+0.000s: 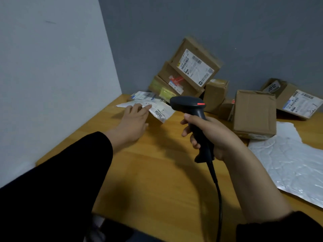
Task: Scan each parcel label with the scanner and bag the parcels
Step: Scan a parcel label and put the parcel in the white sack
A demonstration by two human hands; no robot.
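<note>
Fingers of left hand (134, 119) straight, slightly spread, lying on flat white plastic mailer parcel (161, 113); its label "2028" faces up, far-left on wooden table (157, 172). Arm stretched forward, palm down. right hand (215, 135) wrapped round the grip of black handheld scanner (192, 105), red lamp lit. One scanner, one crumpled white bag (293, 163), at least six brown cardboard boxes (255, 112).

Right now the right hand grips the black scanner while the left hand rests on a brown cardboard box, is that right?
Not quite. The head view shows the left hand touching a flat white parcel labelled 2028, not a brown cardboard box. The right hand does grip the black scanner.
</note>
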